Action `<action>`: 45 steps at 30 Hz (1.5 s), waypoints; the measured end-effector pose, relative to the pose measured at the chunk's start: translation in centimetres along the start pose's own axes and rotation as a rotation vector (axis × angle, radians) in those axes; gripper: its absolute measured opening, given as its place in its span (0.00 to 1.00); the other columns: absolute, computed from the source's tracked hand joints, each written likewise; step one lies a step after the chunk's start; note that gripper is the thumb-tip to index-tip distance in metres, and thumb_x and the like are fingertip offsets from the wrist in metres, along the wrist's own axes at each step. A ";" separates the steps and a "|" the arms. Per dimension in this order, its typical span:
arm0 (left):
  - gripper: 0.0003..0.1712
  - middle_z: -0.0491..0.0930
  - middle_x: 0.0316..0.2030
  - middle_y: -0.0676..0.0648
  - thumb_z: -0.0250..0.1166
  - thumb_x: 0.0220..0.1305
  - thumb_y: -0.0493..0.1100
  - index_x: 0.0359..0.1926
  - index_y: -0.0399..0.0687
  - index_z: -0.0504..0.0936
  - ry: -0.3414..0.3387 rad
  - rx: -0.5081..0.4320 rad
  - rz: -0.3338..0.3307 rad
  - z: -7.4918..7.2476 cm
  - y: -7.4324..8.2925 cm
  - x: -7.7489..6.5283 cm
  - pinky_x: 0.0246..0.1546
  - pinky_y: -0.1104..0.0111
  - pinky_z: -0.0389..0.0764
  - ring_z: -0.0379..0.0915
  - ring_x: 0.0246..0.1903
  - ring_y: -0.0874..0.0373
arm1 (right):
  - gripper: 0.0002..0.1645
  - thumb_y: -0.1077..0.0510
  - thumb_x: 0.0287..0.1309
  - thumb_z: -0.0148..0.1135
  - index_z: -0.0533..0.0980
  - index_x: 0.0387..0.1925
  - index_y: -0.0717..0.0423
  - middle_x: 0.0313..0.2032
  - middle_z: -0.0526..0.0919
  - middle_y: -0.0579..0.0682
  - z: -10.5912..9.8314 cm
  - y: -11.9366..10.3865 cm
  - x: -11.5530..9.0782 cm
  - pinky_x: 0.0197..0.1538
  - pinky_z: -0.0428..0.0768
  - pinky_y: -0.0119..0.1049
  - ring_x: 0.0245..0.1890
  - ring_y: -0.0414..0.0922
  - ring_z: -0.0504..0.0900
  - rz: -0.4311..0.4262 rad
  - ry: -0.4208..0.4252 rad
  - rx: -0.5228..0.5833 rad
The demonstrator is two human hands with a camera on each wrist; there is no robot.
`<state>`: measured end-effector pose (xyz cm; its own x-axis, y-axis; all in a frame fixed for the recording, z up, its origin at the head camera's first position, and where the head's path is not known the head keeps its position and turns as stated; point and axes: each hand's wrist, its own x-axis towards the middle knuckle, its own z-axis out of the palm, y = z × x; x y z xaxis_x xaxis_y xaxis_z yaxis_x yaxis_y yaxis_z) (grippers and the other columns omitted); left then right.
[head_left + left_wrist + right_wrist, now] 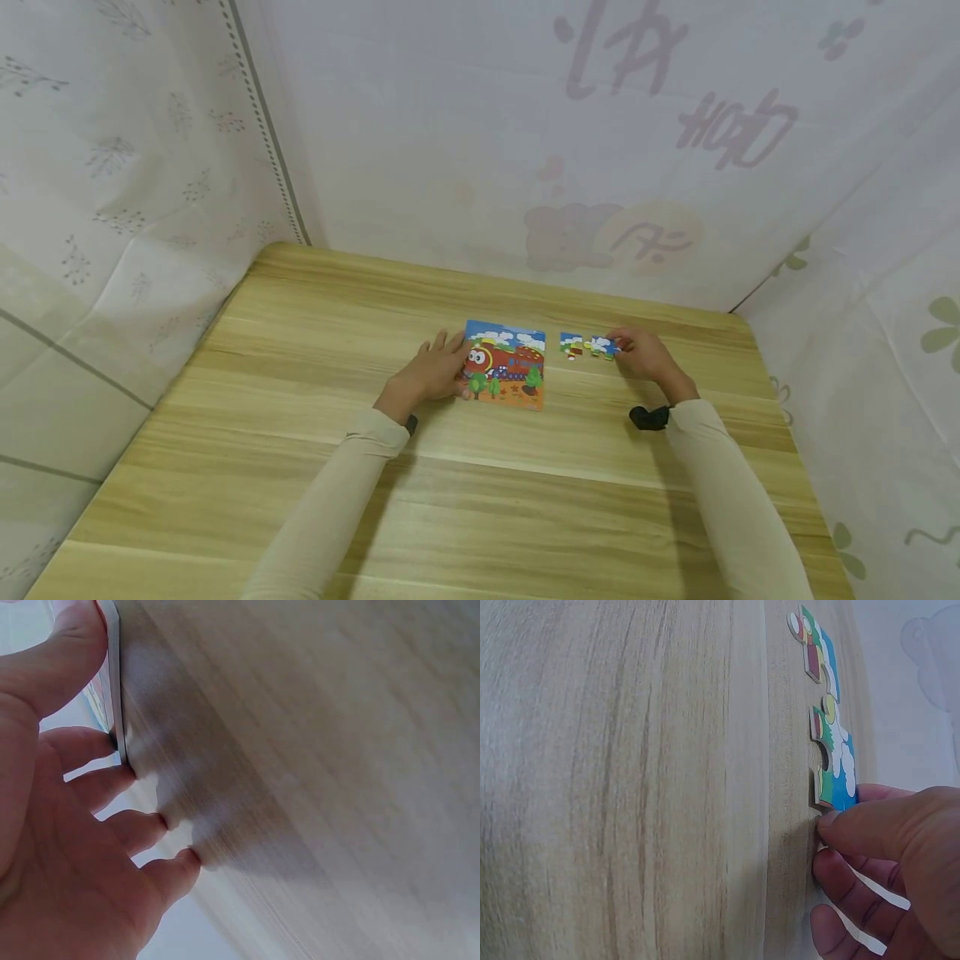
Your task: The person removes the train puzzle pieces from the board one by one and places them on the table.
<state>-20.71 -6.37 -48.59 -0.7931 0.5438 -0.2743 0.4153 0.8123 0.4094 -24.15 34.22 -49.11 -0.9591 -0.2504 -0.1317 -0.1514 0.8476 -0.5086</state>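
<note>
A jigsaw puzzle (504, 367) showing a red cartoon train lies flat on the wooden table. At its left edge rests my left hand (433, 371), fingers spread; in the left wrist view, the thumb (79, 645) is against the board's edge, while the other fingertips reach the board's corner and the tabletop. Right of the board are two puzzle pieces. One piece (572, 344) has blue sky and a bit of red. The other piece (842, 769), with white cloud and green, is pinched at its right end between the thumb and index finger of my right hand (643, 354).
The wooden table (480, 500) has its back edge close behind the puzzle, against a pale printed curtain (420, 150). More pale cloth hangs at both sides. A black strap (649, 418) is on the right wrist.
</note>
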 end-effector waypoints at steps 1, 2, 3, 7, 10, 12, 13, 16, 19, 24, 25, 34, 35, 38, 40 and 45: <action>0.55 0.43 0.78 0.35 0.69 0.60 0.57 0.78 0.40 0.51 0.000 0.001 0.000 0.0 0.0 0.0 0.71 0.37 0.48 0.34 0.76 0.31 | 0.23 0.71 0.57 0.57 0.77 0.56 0.67 0.41 0.83 0.66 0.0 -0.1 0.0 0.48 0.79 0.59 0.45 0.64 0.82 0.002 -0.003 -0.002; 0.55 0.44 0.78 0.35 0.69 0.60 0.57 0.78 0.40 0.51 0.001 0.002 0.002 0.0 0.0 0.0 0.71 0.37 0.48 0.34 0.76 0.31 | 0.23 0.71 0.58 0.57 0.77 0.56 0.66 0.41 0.83 0.66 -0.1 -0.2 0.0 0.48 0.79 0.59 0.45 0.64 0.82 0.004 -0.006 -0.003; 0.55 0.44 0.77 0.35 0.69 0.60 0.57 0.78 0.40 0.51 0.001 0.004 0.002 0.0 -0.1 0.0 0.71 0.37 0.48 0.34 0.75 0.31 | 0.23 0.71 0.58 0.56 0.77 0.56 0.67 0.41 0.83 0.66 -0.1 -0.3 -0.1 0.48 0.79 0.59 0.45 0.64 0.82 0.006 -0.010 -0.004; 0.55 0.44 0.77 0.35 0.69 0.60 0.57 0.77 0.39 0.51 0.002 0.008 0.004 0.1 -0.1 0.1 0.71 0.37 0.48 0.35 0.75 0.31 | 0.22 0.70 0.61 0.56 0.76 0.57 0.66 0.44 0.82 0.67 -0.1 -0.5 -0.1 0.49 0.79 0.59 0.46 0.64 0.81 0.015 -0.027 -0.008; 0.55 0.44 0.77 0.35 0.69 0.60 0.57 0.77 0.39 0.51 0.004 0.007 0.002 0.1 -0.1 0.1 0.71 0.37 0.48 0.35 0.75 0.31 | 0.22 0.70 0.62 0.56 0.76 0.58 0.65 0.44 0.82 0.67 -0.1 -0.5 -0.1 0.50 0.78 0.59 0.47 0.64 0.80 0.022 -0.030 -0.008; 0.55 0.45 0.77 0.35 0.69 0.60 0.57 0.77 0.39 0.51 0.006 0.008 0.002 0.1 -0.1 0.1 0.70 0.37 0.49 0.35 0.75 0.31 | 0.22 0.70 0.61 0.56 0.76 0.58 0.65 0.44 0.82 0.67 0.0 -0.5 0.0 0.49 0.78 0.59 0.47 0.64 0.80 0.017 -0.028 -0.011; 0.55 0.44 0.77 0.35 0.69 0.60 0.57 0.77 0.39 0.51 0.006 0.008 0.002 0.1 -0.1 0.1 0.70 0.37 0.49 0.35 0.75 0.31 | 0.22 0.70 0.61 0.56 0.76 0.58 0.66 0.44 0.82 0.67 0.0 -0.4 0.0 0.49 0.78 0.59 0.46 0.64 0.80 0.013 -0.025 -0.014; 0.55 0.44 0.77 0.35 0.69 0.60 0.57 0.77 0.39 0.51 0.007 0.006 0.001 0.0 0.0 0.0 0.71 0.37 0.48 0.35 0.75 0.31 | 0.22 0.70 0.61 0.57 0.77 0.57 0.65 0.43 0.83 0.67 0.1 -0.3 0.1 0.49 0.78 0.59 0.46 0.64 0.81 0.008 -0.017 -0.015; 0.55 0.44 0.77 0.35 0.69 0.60 0.57 0.77 0.39 0.50 0.008 0.006 0.001 0.0 0.0 0.0 0.71 0.37 0.48 0.35 0.75 0.31 | 0.22 0.69 0.61 0.57 0.77 0.57 0.65 0.43 0.83 0.66 0.1 -0.2 0.2 0.49 0.78 0.60 0.46 0.64 0.81 0.008 -0.015 -0.018; 0.55 0.44 0.78 0.36 0.68 0.60 0.58 0.78 0.40 0.50 -0.001 0.017 -0.008 0.0 0.0 0.0 0.71 0.38 0.48 0.34 0.76 0.32 | 0.23 0.69 0.61 0.58 0.76 0.58 0.64 0.45 0.82 0.67 -0.1 -0.3 0.2 0.50 0.78 0.60 0.48 0.64 0.80 0.025 -0.029 -0.013; 0.55 0.44 0.78 0.36 0.68 0.60 0.58 0.78 0.40 0.50 -0.002 0.018 -0.010 0.0 0.0 0.1 0.71 0.38 0.48 0.34 0.76 0.32 | 0.23 0.69 0.61 0.59 0.76 0.58 0.64 0.46 0.82 0.67 -0.1 -0.4 0.2 0.51 0.77 0.60 0.48 0.64 0.80 0.031 -0.029 -0.013; 0.55 0.44 0.78 0.36 0.68 0.60 0.58 0.78 0.40 0.50 0.001 0.020 -0.011 0.1 -0.1 0.1 0.71 0.38 0.48 0.35 0.76 0.32 | 0.24 0.69 0.63 0.57 0.73 0.61 0.68 0.45 0.82 0.67 -0.2 -1.3 0.4 0.48 0.79 0.57 0.47 0.63 0.81 -0.018 0.008 -0.003; 0.55 0.44 0.78 0.36 0.68 0.60 0.58 0.78 0.40 0.50 0.000 0.019 -0.010 0.1 -0.1 0.1 0.71 0.38 0.48 0.35 0.76 0.32 | 0.24 0.69 0.63 0.58 0.73 0.61 0.68 0.46 0.82 0.68 -0.1 -1.5 0.5 0.48 0.80 0.56 0.47 0.64 0.82 -0.023 0.008 0.003; 0.55 0.44 0.78 0.36 0.68 0.60 0.58 0.78 0.40 0.50 0.000 0.017 -0.006 0.2 -0.1 0.1 0.71 0.38 0.48 0.35 0.76 0.32 | 0.25 0.68 0.64 0.58 0.72 0.62 0.68 0.47 0.81 0.68 0.1 -2.2 0.8 0.46 0.81 0.53 0.46 0.63 0.82 -0.030 0.002 0.015; 0.55 0.44 0.78 0.36 0.68 0.60 0.57 0.78 0.40 0.50 0.000 0.013 -0.004 0.2 -0.2 0.1 0.71 0.38 0.48 0.35 0.76 0.32 | 0.25 0.68 0.64 0.58 0.72 0.62 0.69 0.47 0.81 0.68 0.2 -2.6 1.0 0.44 0.82 0.52 0.45 0.62 0.83 -0.041 0.000 0.016; 0.56 0.44 0.78 0.35 0.69 0.59 0.57 0.77 0.39 0.50 0.005 0.007 0.003 0.2 -0.3 0.1 0.71 0.37 0.49 0.35 0.75 0.32 | 0.23 0.69 0.62 0.58 0.74 0.60 0.71 0.45 0.82 0.67 0.7 -3.7 1.5 0.42 0.82 0.50 0.42 0.59 0.83 -0.084 -0.001 0.049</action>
<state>-20.83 -6.50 -48.87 -0.7939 0.5454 -0.2687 0.4210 0.8120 0.4043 -24.85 30.41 -48.02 -0.9434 -0.3200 -0.0877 -0.2192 0.7997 -0.5590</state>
